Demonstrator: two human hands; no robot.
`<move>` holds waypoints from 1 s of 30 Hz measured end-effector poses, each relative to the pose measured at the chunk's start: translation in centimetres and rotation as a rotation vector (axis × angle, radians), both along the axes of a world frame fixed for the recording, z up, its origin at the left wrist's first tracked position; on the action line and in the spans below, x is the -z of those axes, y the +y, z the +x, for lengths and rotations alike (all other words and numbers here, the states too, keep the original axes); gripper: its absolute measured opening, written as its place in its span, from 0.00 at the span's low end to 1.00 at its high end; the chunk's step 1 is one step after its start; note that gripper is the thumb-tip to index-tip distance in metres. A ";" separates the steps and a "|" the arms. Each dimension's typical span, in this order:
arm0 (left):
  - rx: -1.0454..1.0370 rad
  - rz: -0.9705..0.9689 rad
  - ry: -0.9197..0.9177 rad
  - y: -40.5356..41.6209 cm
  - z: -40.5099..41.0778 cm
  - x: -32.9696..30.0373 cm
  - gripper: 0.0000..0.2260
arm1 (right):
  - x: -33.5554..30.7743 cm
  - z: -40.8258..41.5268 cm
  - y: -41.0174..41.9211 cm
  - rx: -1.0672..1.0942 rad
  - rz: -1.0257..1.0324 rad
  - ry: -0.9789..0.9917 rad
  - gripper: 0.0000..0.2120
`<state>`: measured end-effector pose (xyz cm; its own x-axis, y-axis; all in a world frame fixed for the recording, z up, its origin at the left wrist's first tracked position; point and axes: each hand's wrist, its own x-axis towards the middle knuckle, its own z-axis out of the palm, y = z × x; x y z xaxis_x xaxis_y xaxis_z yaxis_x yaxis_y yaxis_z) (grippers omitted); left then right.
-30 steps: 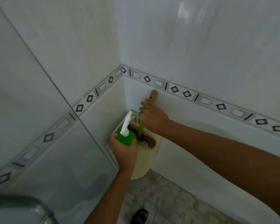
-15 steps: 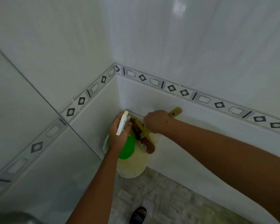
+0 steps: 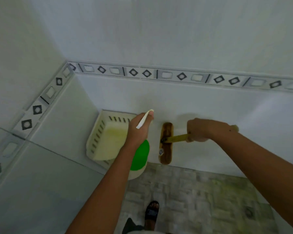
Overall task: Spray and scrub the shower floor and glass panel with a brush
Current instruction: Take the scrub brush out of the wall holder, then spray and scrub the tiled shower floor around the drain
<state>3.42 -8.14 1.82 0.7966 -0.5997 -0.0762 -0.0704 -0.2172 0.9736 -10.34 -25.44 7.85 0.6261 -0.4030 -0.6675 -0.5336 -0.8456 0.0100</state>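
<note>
Hands work low in a tiled corner, seen from above. Left hand (image 3: 139, 129): fingers clenched around the neck of a spray bottle (image 3: 139, 156) with a green body and a white trigger head; the white nozzle points up and toward the back wall. The bottle hangs in the air in front of a cream corner shelf (image 3: 100, 141) with slotted sides, fixed where the two walls meet.

Right hand (image 3: 200, 130): fingers clenched around the yellowish handle of a brush (image 3: 166, 143). The brown brush head stands upright, to the right of the bottle and apart from it, in front of the lower white wall tile (image 3: 227, 105). Whether the head touches the tile cannot be told.

A patterned border strip (image 3: 181, 76) of diamonds and rectangles runs along both walls above the hands. Below lies the grey mottled floor (image 3: 201, 191), where a foot in a dark sandal (image 3: 152, 211) stands near the bottom edge.
</note>
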 end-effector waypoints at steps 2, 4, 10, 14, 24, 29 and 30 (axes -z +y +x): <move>0.080 0.027 -0.007 -2.8 -3.2 0.0 0.20 | 0.8 -5.0 -1.2 0.130 0.037 -0.003 0.15; 0.153 0.036 -0.002 -5.2 -6.0 0.5 0.20 | 1.6 -9.7 -2.2 0.262 0.078 -0.006 0.16; 0.385 0.058 0.037 -12.8 -17.3 2.3 0.20 | 4.3 -25.6 -3.5 0.703 0.146 -0.111 0.20; 0.581 0.106 0.067 -17.4 -25.5 5.5 0.20 | 7.0 -35.4 -2.7 0.961 0.189 -0.242 0.15; 0.855 0.339 0.056 -26.6 -36.8 28.0 0.21 | 29.6 -47.4 -1.9 1.857 0.288 -0.482 0.16; 0.961 0.435 -0.016 -30.7 -37.6 43.3 0.15 | 45.4 -49.2 -2.0 2.003 0.234 -0.580 0.16; 0.981 0.447 -0.033 -31.4 -37.5 47.0 0.16 | 49.0 -49.1 -1.9 2.022 0.227 -0.594 0.16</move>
<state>-34.12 -39.55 -45.17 -0.0110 -0.9008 -0.4341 -0.4318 -0.3873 0.8146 -59.44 -27.30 -41.13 -0.3616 -0.5869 -0.7244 -0.3848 0.8017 -0.4575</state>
